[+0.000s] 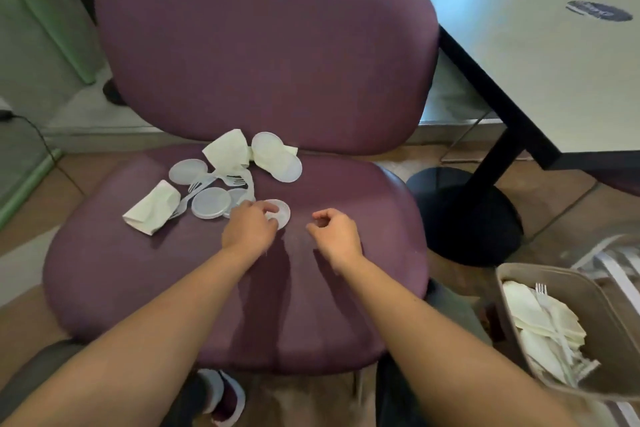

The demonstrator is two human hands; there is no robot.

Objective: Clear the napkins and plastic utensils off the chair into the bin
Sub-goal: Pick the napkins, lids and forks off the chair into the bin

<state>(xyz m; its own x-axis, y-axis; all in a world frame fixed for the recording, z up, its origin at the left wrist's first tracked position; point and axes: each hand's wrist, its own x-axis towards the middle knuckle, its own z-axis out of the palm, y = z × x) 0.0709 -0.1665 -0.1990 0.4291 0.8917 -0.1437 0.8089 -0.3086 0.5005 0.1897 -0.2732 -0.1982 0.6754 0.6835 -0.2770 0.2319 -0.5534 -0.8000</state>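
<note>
A purple chair seat [138,270] carries white napkins, clear plastic lids and white forks. One napkin [152,208] lies at the left, another napkin [230,151] near the backrest. Forks [207,182] lie tangled between several round lids [211,203]. My left hand [249,224] rests over a small clear lid [281,213], fingers curled on its edge. Just to the right, my right hand [334,230] hovers above the seat with fingers loosely curled and nothing in it. The bin [602,288] stands at the lower right, with napkins and a fork inside.
A white table [540,55] with a black edge and a black pedestal base [464,215] stands to the right of the chair. A black cable [34,135] runs along the floor at the left. My shoe [225,399] shows under the seat's front edge.
</note>
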